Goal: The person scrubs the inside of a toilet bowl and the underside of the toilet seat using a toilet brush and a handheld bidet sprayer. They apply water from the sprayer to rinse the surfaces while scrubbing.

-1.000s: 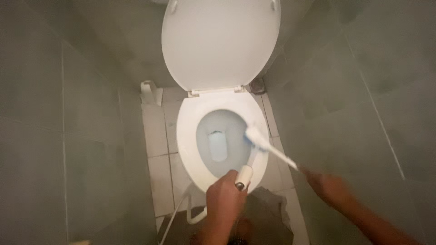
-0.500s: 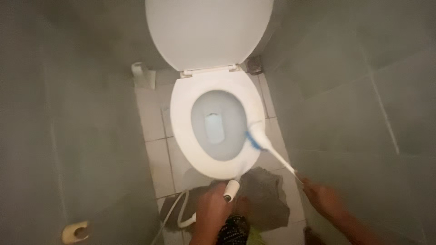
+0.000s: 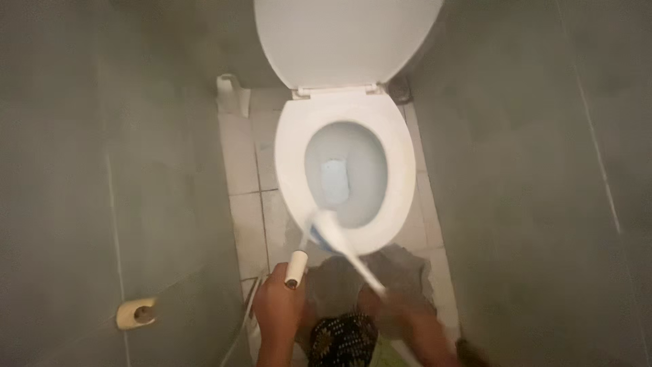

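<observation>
The toilet brush (image 3: 339,248) lies slanted across the front rim of the toilet bowl (image 3: 293,146), its blue-and-white bristle head resting on the near left part of the seat and its white handle running down and to the right. The right hand (image 3: 397,312) is closed around the lower end of that handle, though the hand is blurred and its fingers cannot be made out singly. Just left of the brush head, the left hand (image 3: 278,302) is wrapped tight around the white spray nozzle (image 3: 296,266), which points up toward the bowl's front edge; a white hose (image 3: 246,319) trails down from below that hand along the floor. Inside the bowl there is pale water with a lighter patch in the middle. The white lid (image 3: 343,41) stands raised behind the seat, held by its hinges. A dark grey cloth (image 3: 407,268) lies on the floor tiles (image 3: 241,163) right under the front of the bowl, between the two hands. A small white fitting (image 3: 229,88) sits on the floor to the left of the lid's base. Grey walls close in on both sides, and on the left one, low down, is a cream-coloured round fitting (image 3: 138,312).
</observation>
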